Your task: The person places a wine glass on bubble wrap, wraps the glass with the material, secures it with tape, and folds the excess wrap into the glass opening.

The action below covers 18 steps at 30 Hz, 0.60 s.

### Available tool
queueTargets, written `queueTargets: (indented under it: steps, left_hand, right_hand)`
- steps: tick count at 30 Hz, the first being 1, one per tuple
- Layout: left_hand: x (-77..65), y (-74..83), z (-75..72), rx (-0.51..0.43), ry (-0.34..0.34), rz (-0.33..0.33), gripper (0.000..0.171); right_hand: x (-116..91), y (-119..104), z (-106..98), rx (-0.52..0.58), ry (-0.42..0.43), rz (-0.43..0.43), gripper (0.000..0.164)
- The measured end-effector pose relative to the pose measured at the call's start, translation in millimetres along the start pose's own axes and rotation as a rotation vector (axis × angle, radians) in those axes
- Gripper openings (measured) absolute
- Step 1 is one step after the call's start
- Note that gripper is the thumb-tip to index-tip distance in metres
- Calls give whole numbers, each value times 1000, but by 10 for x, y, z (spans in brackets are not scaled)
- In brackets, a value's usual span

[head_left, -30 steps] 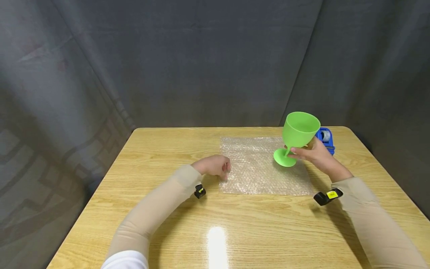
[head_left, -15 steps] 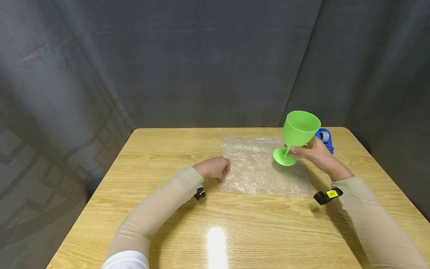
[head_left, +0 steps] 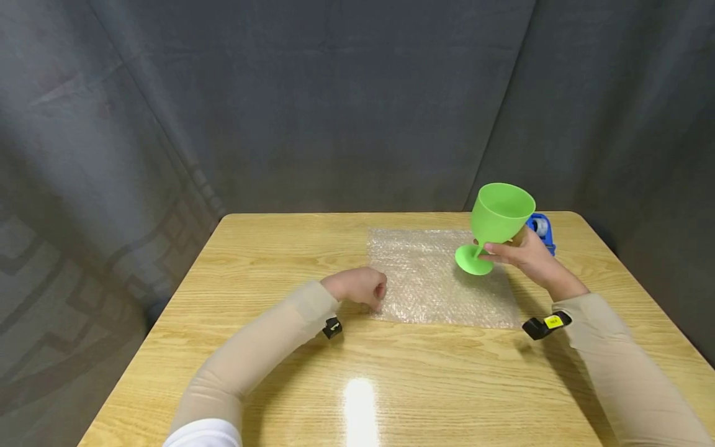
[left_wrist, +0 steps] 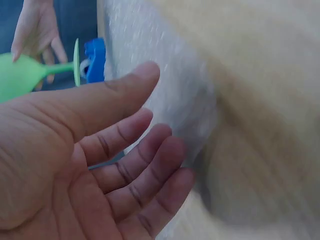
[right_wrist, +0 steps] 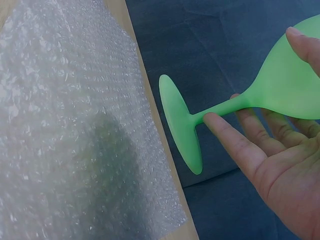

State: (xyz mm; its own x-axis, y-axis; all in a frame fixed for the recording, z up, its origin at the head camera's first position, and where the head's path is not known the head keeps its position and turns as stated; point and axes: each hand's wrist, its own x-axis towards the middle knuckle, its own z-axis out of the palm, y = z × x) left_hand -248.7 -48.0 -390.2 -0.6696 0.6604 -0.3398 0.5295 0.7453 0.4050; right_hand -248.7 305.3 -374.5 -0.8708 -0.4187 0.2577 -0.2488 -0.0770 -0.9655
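My right hand [head_left: 527,254] holds a light green plastic goblet [head_left: 497,217] above the right part of a bubble wrap sheet [head_left: 430,279]. In the right wrist view the thumb lies on the bowl, and the fingers pass behind the bowl and the stem [right_wrist: 220,108]. The goblet leans, its round foot [right_wrist: 181,125] off the sheet. At the sheet's near left corner is my left hand [head_left: 360,287]. The left wrist view shows its fingers [left_wrist: 162,150] loosely bent, fingertips right at the wrap's edge, with the thumb apart from them and nothing pinched between.
A blue tape dispenser [head_left: 540,230] with a roll of tape stands at the back right, partly hidden behind the right hand and goblet. The wooden table [head_left: 290,248] ends at a dark grey curtain [head_left: 346,112] behind it.
My left hand has moved slightly toward me along the sheet's left edge, to its near corner. The right hand and goblet stay nearly still.
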Motion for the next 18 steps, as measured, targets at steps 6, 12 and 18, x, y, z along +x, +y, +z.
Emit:
queueTargets:
  steps: [6,12,18]
  left_hand:
    - [-16,73,89,21,-19,-20,22]
    - [3,113,116,67,-6,-31,23]
    - [-12,106,62,19,-18,-29,21]
  right_hand:
    - [19,-20,13,6,3,9,53]
    - [21,-30,12,17,1,-2,51]
    - [11,-39,21,12,5,4,51]
